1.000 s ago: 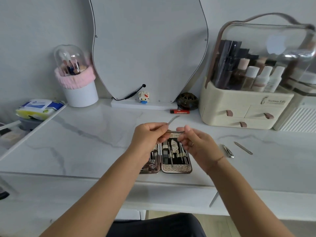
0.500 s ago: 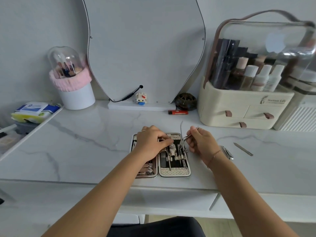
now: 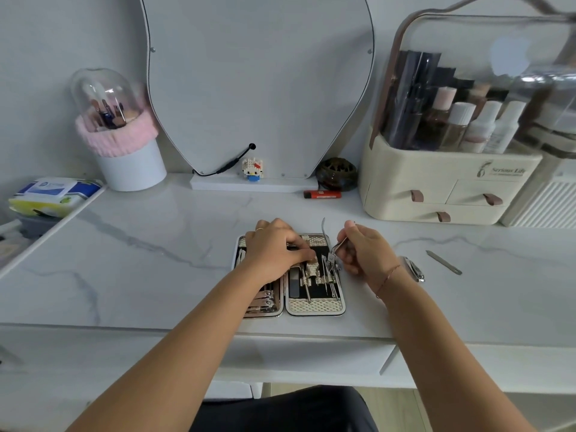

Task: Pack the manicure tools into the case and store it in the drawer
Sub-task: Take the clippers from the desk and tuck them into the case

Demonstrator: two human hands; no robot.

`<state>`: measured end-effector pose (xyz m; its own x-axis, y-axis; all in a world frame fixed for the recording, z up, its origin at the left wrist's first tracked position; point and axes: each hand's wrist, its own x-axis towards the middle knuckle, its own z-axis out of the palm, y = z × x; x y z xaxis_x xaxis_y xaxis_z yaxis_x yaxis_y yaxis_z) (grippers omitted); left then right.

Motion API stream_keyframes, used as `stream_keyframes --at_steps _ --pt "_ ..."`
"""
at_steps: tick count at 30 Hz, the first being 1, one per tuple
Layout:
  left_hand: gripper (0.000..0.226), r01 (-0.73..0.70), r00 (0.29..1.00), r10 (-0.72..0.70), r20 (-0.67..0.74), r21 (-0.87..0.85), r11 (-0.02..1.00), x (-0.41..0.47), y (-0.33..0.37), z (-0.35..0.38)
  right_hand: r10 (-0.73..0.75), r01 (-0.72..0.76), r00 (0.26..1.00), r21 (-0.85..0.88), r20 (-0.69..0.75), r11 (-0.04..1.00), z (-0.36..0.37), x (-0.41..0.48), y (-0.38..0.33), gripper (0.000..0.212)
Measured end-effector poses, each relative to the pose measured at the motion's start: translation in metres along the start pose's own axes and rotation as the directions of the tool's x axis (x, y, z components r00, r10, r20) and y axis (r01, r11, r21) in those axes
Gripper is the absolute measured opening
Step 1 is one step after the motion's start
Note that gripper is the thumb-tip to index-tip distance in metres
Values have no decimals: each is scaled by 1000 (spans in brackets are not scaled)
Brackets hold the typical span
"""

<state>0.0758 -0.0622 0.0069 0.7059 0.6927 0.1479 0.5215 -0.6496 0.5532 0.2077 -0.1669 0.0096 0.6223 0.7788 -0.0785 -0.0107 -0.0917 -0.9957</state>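
An open manicure case (image 3: pixel 314 307) lies flat on the marble desk (image 3: pixel 156 260) near its front edge, with several metal tools strapped inside. My left hand (image 3: pixel 274 252) rests on the case's upper middle, fingers pressing at a strap. My right hand (image 3: pixel 364 251) is beside the case's right edge, pinching a metal nipper (image 3: pixel 330 247) whose handles point up and whose tip touches the right half. A nail clipper (image 3: pixel 414 269) and a nail file (image 3: pixel 444 262) lie loose on the desk to the right.
A mirror (image 3: pixel 258 82) stands at the back, with a cream cosmetics organizer (image 3: pixel 436 188) with small drawers to its right, a red lighter (image 3: pixel 322 194) and a dark round pot (image 3: pixel 336 174). A brush holder (image 3: pixel 124 151) stands back left. A desk drawer front (image 3: pixel 311 360) sits below the edge.
Both hands came down from mid-air onto the case. The left hand let go of the tool and now presses on the case; the right hand brought the nipper to the right half.
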Motion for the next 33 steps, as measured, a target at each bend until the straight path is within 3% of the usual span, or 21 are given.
stream_keyframes --at_steps 5,11,15,19,26,33 --pt "16 -84 996 80 -41 -100 991 -5 3 1 12 -12 1000 -16 17 1000 -1 1 3 38" --pt "15 -30 1000 27 -15 -293 956 -9 1 -4 29 -29 1000 2 10 1000 2 5 3 36" --pt "11 31 997 3 78 -434 900 -9 -1 -14 114 -115 993 58 15 992 -1 12 -5 34" --pt "8 35 994 20 103 -505 862 -14 -1 -19 140 -135 988 -75 71 988 3 22 -13 34" --pt "12 28 999 -2 45 -578 816 -17 -1 -14 190 -89 931 -312 311 946 1 25 -22 33" --pt "18 -31 998 4 -60 -449 893 -15 -3 -9 216 -55 921 -442 324 895 6 22 -25 36"
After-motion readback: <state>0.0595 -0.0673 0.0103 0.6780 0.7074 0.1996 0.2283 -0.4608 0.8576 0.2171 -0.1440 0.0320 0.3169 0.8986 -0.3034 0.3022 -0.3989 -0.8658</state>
